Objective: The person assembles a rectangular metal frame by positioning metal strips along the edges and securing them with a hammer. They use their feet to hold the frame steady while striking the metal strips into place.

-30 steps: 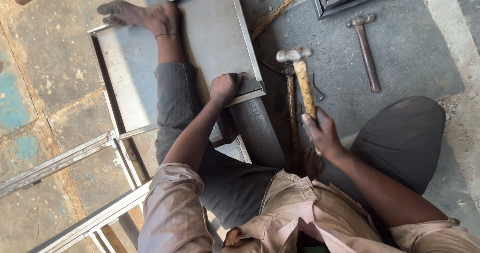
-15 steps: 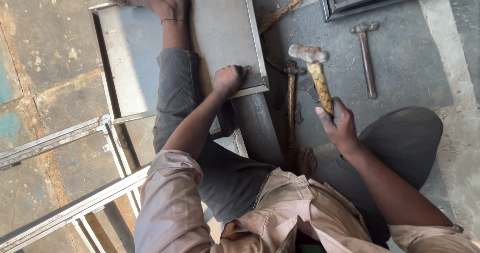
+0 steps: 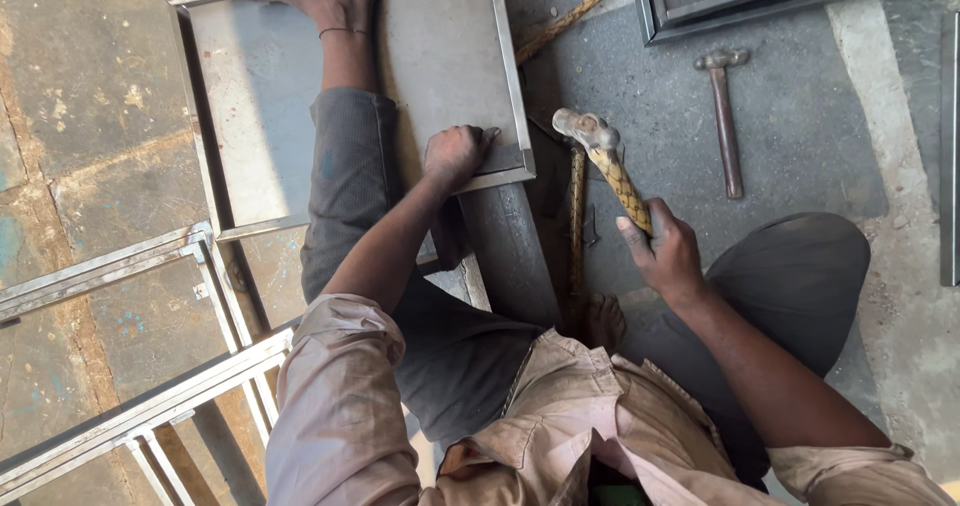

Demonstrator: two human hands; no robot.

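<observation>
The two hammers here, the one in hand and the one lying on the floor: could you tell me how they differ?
The held hammer has a yellowish patterned handle, gripped by the right hand, head raised near the metal tray. The floor hammer has a plain dark handle and lies flat, untouched. Both have metal heads.

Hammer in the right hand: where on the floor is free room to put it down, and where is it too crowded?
Free: the grey floor between the spare hammer and the pale strip on the right, and the patch between both hammers. Crowded: beside the metal tray, where the left hand, a rod and the hammer in the right hand meet.
</observation>
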